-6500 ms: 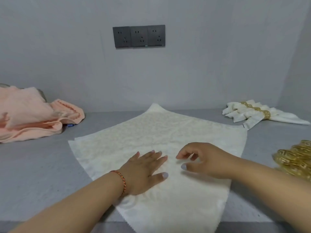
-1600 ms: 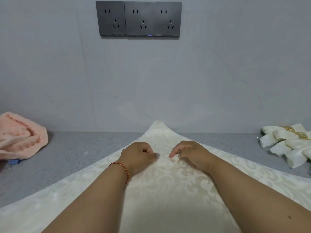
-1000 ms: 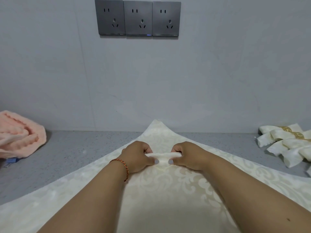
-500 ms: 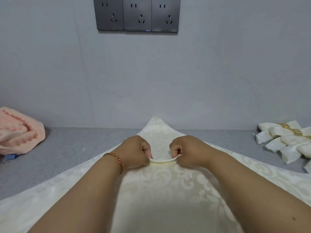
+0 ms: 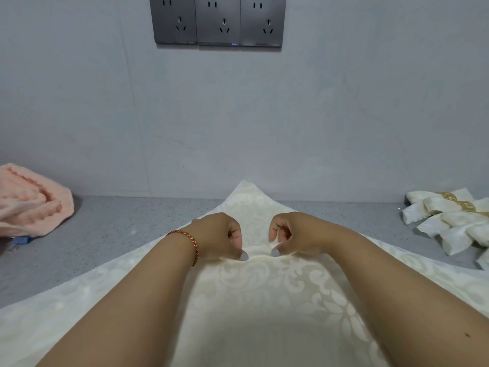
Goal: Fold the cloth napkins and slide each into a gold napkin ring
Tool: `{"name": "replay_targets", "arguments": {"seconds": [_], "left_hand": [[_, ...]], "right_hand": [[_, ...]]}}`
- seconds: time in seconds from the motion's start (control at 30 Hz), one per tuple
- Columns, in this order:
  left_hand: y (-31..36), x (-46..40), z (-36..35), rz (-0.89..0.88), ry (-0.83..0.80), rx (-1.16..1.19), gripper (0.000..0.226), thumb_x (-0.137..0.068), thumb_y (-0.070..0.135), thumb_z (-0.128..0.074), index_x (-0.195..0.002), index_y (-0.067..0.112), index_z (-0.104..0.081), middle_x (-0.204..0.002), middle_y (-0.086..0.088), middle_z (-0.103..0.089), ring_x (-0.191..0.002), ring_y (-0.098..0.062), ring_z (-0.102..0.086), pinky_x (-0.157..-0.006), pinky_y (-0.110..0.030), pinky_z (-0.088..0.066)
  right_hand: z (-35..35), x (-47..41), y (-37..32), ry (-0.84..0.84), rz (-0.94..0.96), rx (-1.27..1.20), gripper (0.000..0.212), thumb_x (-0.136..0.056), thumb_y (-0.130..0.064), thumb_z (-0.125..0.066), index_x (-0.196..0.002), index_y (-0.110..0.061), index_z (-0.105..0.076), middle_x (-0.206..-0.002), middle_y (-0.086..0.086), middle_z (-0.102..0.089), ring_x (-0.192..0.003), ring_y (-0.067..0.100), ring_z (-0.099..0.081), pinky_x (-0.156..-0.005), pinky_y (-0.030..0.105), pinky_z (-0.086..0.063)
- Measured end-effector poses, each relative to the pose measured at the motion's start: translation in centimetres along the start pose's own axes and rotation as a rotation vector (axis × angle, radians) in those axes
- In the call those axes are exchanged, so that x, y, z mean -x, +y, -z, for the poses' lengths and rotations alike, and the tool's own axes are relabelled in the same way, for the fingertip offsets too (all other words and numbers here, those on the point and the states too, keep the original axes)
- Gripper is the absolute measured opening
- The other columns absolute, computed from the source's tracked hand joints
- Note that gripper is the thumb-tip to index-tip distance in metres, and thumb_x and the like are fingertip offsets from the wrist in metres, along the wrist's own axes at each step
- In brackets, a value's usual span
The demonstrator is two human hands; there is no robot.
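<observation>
A cream damask napkin (image 5: 264,292) lies spread on the grey counter (image 5: 111,234), one corner pointing at the wall. My left hand (image 5: 219,237) and my right hand (image 5: 293,234) sit close together near that far corner. Each pinches a small raised pleat of the cloth between thumb and curled fingers. A short ridge of fabric runs between the two thumbs. Finished napkins (image 5: 449,221) lie at the far right, with a gold napkin ring (image 5: 467,206) around one of them.
A peach towel (image 5: 29,200) is bunched at the left edge, with a small blue item (image 5: 19,240) under it. Three grey wall sockets (image 5: 217,21) hang on the wall straight ahead. The wall stands just behind the napkin's far corner.
Both hands went from lying flat mid-napkin to its far corner and pinched up a pleat. Over the last half second the pleat has been pulled a little toward me.
</observation>
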State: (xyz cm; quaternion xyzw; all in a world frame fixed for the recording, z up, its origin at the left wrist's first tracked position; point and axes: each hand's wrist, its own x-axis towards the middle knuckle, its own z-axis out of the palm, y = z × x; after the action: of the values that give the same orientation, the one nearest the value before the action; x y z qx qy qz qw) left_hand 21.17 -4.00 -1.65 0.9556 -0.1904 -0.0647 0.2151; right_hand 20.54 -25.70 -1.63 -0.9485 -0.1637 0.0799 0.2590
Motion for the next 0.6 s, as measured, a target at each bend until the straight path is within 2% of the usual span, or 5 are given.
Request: {"name": "replay_targets", "arguments": {"seconds": [0.07, 0.17, 0.37, 0.47, 0.6], "left_hand": [[-0.2, 0.0, 0.1, -0.025, -0.017, 0.037, 0.019, -0.073, 0.036, -0.08, -0.079, 0.028, -0.063, -0.076, 0.014, -0.059, -0.066, -0.004, -0.054, -0.072, -0.024, -0.045], [-0.2, -0.1, 0.2, -0.015, -0.051, 0.034, 0.029, -0.074, 0.037, -0.078, -0.097, 0.026, -0.064, -0.084, 0.012, -0.057, -0.07, -0.005, -0.054, -0.069, -0.022, -0.046], [0.0, 0.1, 0.6, 0.007, -0.107, 0.005, 0.016, -0.074, 0.032, -0.078, -0.07, 0.026, -0.063, -0.065, 0.011, -0.061, -0.057, -0.009, -0.058, -0.063, -0.027, -0.05], [0.4, 0.4, 1.0, -0.021, -0.107, -0.023, 0.02, -0.071, 0.018, -0.076, -0.061, 0.025, -0.061, -0.059, 0.013, -0.056, -0.055, -0.007, -0.053, -0.057, -0.022, -0.044], [1.3, 0.7, 1.5, -0.044, -0.139, -0.111, 0.025, -0.07, 0.011, -0.075, -0.055, 0.027, -0.062, -0.043, 0.018, -0.049, -0.043, 0.002, -0.044, -0.049, -0.015, -0.035]], "right_hand": [[0.0, 0.0, 0.0, -0.016, -0.026, -0.004, 0.02, -0.08, -0.029, -0.075, -0.094, -0.024, -0.062, -0.072, -0.013, -0.049, -0.057, 0.003, -0.046, -0.055, 0.017, -0.035], [0.1, 0.0, -0.1, -0.043, -0.027, 0.016, 0.015, -0.081, -0.03, -0.074, -0.086, -0.025, -0.06, -0.068, -0.014, -0.047, -0.053, 0.002, -0.042, -0.052, 0.014, -0.033], [0.5, 0.6, -0.9, -0.045, -0.004, 0.096, 0.021, -0.078, -0.025, -0.076, -0.072, -0.026, -0.056, -0.07, -0.012, -0.051, -0.061, 0.007, -0.046, -0.059, 0.021, -0.039], [0.8, 1.0, -1.9, -0.055, 0.013, 0.186, 0.027, -0.074, -0.017, -0.078, -0.065, -0.027, -0.054, -0.071, -0.012, -0.055, -0.063, 0.007, -0.05, -0.059, 0.022, -0.041], [0.9, 1.5, -3.7, -0.1, 0.012, 0.373, 0.03, -0.074, -0.004, -0.068, -0.06, -0.025, -0.053, -0.07, -0.011, -0.054, -0.061, 0.007, -0.049, -0.055, 0.021, -0.04]]}}
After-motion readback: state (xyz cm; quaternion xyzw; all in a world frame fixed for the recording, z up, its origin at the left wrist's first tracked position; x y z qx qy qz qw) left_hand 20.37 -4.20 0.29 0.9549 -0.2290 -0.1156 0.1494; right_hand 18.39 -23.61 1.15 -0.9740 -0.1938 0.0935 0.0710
